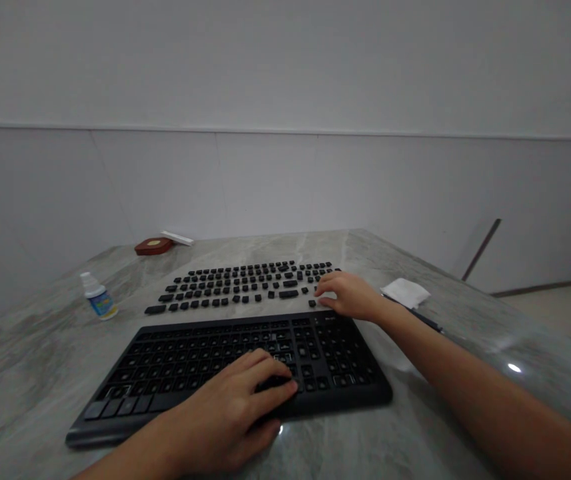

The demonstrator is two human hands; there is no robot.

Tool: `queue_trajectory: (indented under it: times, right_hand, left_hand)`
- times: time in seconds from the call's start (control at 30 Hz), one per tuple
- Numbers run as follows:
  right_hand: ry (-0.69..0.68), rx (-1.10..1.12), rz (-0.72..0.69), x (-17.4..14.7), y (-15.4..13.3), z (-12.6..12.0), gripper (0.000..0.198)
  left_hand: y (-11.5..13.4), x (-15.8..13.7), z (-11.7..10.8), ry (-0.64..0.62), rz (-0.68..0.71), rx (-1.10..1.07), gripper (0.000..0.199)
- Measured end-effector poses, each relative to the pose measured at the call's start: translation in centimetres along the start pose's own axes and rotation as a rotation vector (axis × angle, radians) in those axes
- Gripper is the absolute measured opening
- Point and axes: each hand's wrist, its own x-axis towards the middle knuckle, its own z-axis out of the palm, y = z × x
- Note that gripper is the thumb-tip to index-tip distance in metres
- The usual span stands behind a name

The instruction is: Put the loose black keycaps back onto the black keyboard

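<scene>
Black keyboard [200,353], mostly stripped, at my 12 o'clock on the marbled desk [30,360]; loose keycaps [236,289] in rows just beyond. My left hand [240,403] rests on the keyboard, thumb and index apart. My right hand [349,293], 1 o'clock, thumb and index apart at the keycaps. Small bottle [100,300], 10 o'clock.

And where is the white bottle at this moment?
In the head view, the white bottle stands at left on the table, left of the loose black keycaps.
</scene>
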Motion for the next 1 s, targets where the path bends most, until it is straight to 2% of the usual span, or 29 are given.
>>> queue_trajectory:
  times: [0.13,0.4,0.6,0.83,0.93,1.0]
  right_hand:
    - [-0.029,0.016,-0.001,0.4,1.6,1.4,0.017]
    - [-0.083,0.020,-0.038,1.1,1.2,2.0,0.016]
    - [-0.076,0.016,-0.069,1.2,0.9,2.4,0.014]
    - [-0.007,0.052,-0.092,0.4,-1.3,0.5,0.010]
    - [-0.066,0.128,-0.164,-0.5,-3.1,-0.7,0.008]
    - [-0.167,0.229,-0.235,-1.1,-4.5,-1.4,0.013]
  left_hand:
    - [-0.1,-0.1,0.0,-0.008,0.001,-0.013,0.052]
    - [-0.1,-0.1,-0.2,-0.039,-0.004,-0.017,0.051]
    - [0.0,-0.2,-0.2,-0.033,0.003,-0.021,0.050]
    - [-0.2,-0.5,-0.2,-0.008,-0.009,-0.003,0.051]
    - [-0.2,-0.4,-0.3,-0.024,-0.024,0.002,0.050]
    - [-0.2,-0.3,-0.3,-0.042,-0.027,0.002,0.049]
